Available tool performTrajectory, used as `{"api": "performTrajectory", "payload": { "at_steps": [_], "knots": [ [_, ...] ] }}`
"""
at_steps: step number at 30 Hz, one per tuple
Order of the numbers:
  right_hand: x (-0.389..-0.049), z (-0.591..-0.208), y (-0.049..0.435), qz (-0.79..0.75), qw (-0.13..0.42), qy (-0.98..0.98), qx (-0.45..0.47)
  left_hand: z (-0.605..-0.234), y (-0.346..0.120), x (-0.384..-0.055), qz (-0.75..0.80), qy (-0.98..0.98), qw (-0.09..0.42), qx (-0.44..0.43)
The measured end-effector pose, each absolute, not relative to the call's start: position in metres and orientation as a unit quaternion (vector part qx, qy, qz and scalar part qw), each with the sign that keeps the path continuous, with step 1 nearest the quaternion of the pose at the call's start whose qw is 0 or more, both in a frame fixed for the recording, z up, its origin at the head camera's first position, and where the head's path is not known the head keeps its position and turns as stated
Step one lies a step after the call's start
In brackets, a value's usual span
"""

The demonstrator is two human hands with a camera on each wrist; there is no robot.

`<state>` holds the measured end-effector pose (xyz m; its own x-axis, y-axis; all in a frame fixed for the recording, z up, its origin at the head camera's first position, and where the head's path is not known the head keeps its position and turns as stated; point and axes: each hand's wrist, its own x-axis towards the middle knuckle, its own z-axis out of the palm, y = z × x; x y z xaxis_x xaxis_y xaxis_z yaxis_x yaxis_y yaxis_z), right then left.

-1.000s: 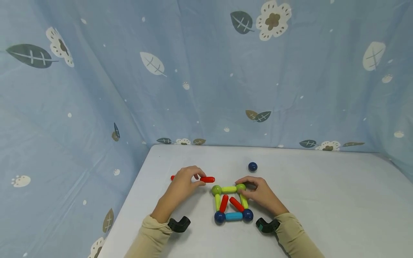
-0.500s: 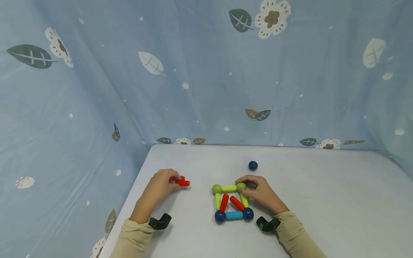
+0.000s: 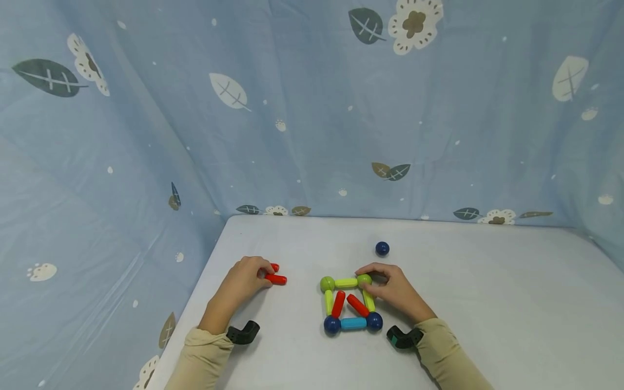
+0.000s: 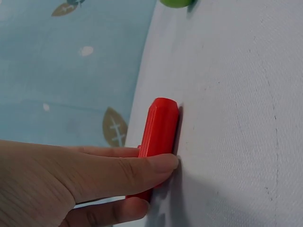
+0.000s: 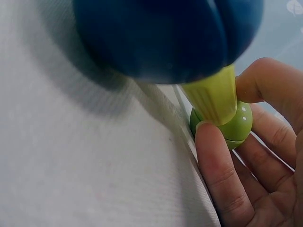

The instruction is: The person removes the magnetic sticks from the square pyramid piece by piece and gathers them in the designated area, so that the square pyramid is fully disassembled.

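Note:
At the table's left, my left hand [image 3: 244,280] pinches a red stick [image 3: 277,279] between thumb and fingers, low over the white cloth. A second red stick [image 3: 275,267] lies just behind it, partly covered by the fingers. The left wrist view shows the thumb [image 4: 156,163] along the held stick's side. My right hand [image 3: 394,287] grips the green ball [image 3: 364,279] at the far right corner of a square of balls and sticks. From close by, the right wrist view shows a yellow-green stick [image 5: 213,99] joining that ball, between the fingers and a dark blue ball [image 5: 165,38].
Dark blue balls [image 3: 332,324] form the square's near corners, joined by a light blue stick [image 3: 353,323]. Two red sticks [image 3: 358,305] lean inward from them. Another green ball [image 3: 327,284] marks the far left corner. A loose dark blue ball [image 3: 382,248] lies behind; patterned cloth [image 3: 312,135] surrounds the table.
My left hand has carried its red stick leftward, away from the square, and down beside the other red stick. My right hand stays at the green ball.

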<state>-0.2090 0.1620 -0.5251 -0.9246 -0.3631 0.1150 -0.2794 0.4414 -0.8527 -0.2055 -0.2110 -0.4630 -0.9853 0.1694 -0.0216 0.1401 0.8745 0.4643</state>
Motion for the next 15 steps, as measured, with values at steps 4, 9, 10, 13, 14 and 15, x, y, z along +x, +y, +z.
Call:
{"api": "performTrajectory", "payload": {
  "at_steps": [4,9,10,13,14,15],
  "knots": [
    [-0.209,-0.525,0.162,-0.495,0.045,0.846,-0.192,-0.462,-0.209,-0.205,0.229,0.969,0.028,0.084],
    [-0.209,-0.524,0.162,-0.500,0.049,0.843,-0.193,-0.457,-0.203,-0.203,0.230,0.969,0.015,0.094],
    [-0.208,-0.525,0.163,-0.500,0.049,0.843,-0.194,-0.455,-0.201,-0.202,0.234,0.967,0.011,0.098],
    [-0.208,-0.525,0.162,-0.498,0.049,0.844,-0.191,-0.451,-0.189,-0.198,0.249,0.961,0.003,0.125],
    [-0.208,-0.525,0.162,-0.497,0.047,0.845,-0.192,-0.450,-0.184,-0.196,0.255,0.957,0.004,0.136],
    [-0.208,-0.525,0.163,-0.496,0.046,0.846,-0.190,-0.450,-0.178,-0.194,0.262,0.953,0.006,0.149]
  ]
}}
